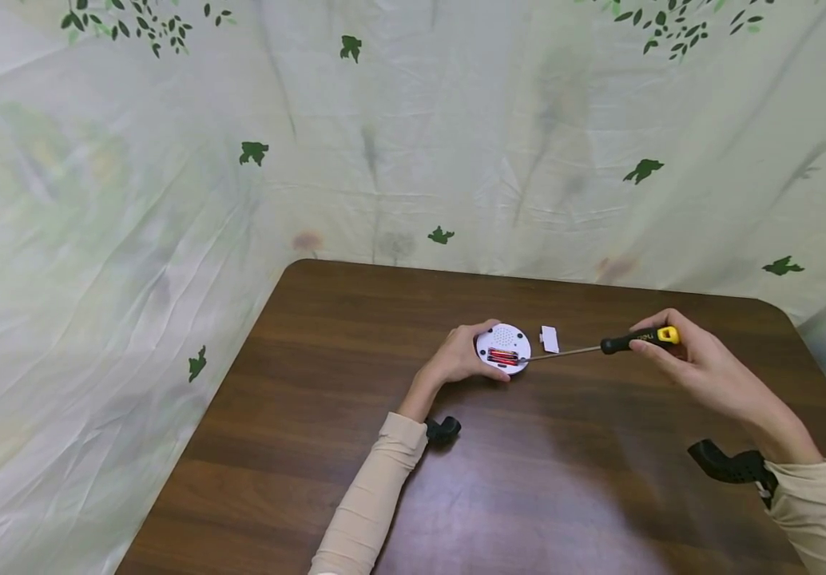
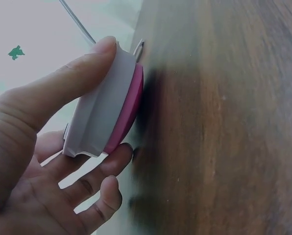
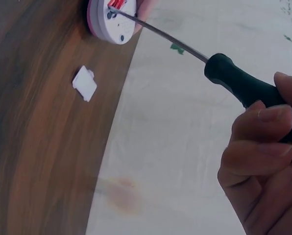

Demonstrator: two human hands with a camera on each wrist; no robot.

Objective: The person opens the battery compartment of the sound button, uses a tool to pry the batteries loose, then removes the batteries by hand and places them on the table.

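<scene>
A round white device (image 1: 503,337) with a pink underside lies back-up on the table, its battery compartment uncovered. Red batteries (image 1: 502,357) sit side by side in that compartment. My left hand (image 1: 458,354) grips the device by its rim, thumb on the near edge; the left wrist view shows its white and pink side (image 2: 104,103). In my right hand (image 1: 708,367) is a screwdriver (image 1: 617,344) with a black and yellow handle, held between thumb and fingers. Its metal shaft (image 3: 170,39) reaches left, and the tip is at the end of the batteries.
A small white battery cover (image 1: 550,339) lies on the brown wooden table (image 1: 298,359), just right of the device. Behind the table hangs a pale cloth (image 1: 413,144) with green leaf prints. Black wrist mounts (image 1: 732,465) show on both arms.
</scene>
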